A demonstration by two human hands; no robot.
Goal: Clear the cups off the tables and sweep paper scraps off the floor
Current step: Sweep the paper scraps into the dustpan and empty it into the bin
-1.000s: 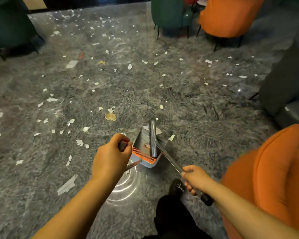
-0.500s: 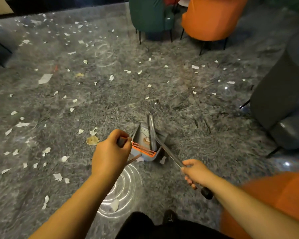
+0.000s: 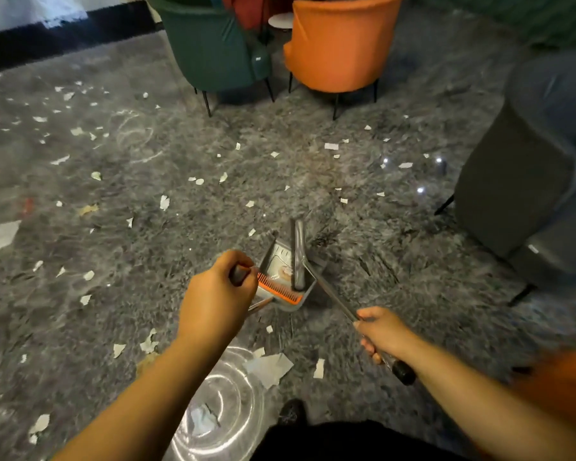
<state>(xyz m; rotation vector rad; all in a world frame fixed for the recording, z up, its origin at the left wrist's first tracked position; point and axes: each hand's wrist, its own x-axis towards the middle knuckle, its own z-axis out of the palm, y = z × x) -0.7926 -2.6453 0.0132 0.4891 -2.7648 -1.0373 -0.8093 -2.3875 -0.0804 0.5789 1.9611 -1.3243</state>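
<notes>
left hand (image 3: 213, 304) grips one dustpan (image 3: 285, 277) handle | right hand (image 3: 384, 332) grips one broom (image 3: 298, 254) | three chairs

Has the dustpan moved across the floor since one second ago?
Yes. The dustpan has moved forward, toward the green chair and orange chair, which now look nearer, and scraps once ahead lie behind it.

Left hand (image 3: 215, 302): fist curled round a dark handle, forearm bare, reaching forward from lower left. Right hand (image 3: 381, 332): fingers wrapped round a slim metal pole, forearm bare, entering from lower right.
</notes>
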